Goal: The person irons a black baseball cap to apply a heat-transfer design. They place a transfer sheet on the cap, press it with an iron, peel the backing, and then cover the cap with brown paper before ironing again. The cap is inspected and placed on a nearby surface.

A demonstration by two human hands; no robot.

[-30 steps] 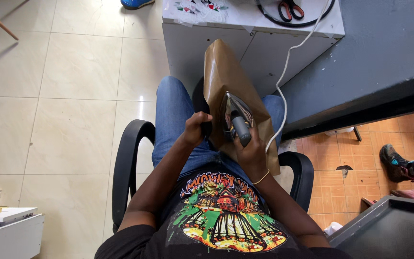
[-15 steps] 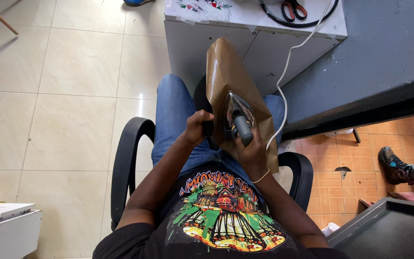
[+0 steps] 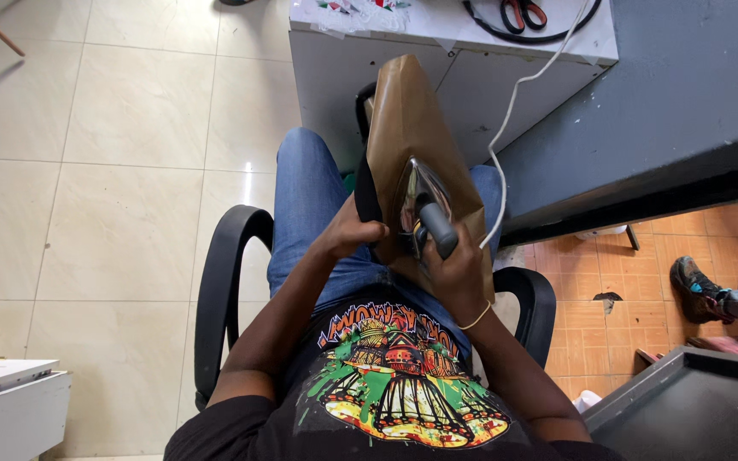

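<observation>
I sit in a black office chair (image 3: pixel 219 273) with a long dark item propped on my lap, covered by a brown sheet (image 3: pixel 407 119). My right hand (image 3: pixel 456 275) grips the grey handle of a metal iron (image 3: pixel 424 201), whose soleplate presses on the brown sheet. A white cord (image 3: pixel 510 111) runs from the iron up over the table edge. My left hand (image 3: pixel 354 235) is closed on the left edge of the covered item, steadying it beside the iron.
A white table (image 3: pixel 437 77) stands just ahead, with red-handled scissors (image 3: pixel 523 13) and a black cable on top. A dark grey wall panel lies to the right, another person's shoe (image 3: pixel 694 290) beyond it. A grey tray (image 3: pixel 685 410) is bottom right, a white cabinet (image 3: pixel 2 393) bottom left.
The view has drifted slightly downward. Both hands keep the same hold, and the iron stays on the brown sheet.
</observation>
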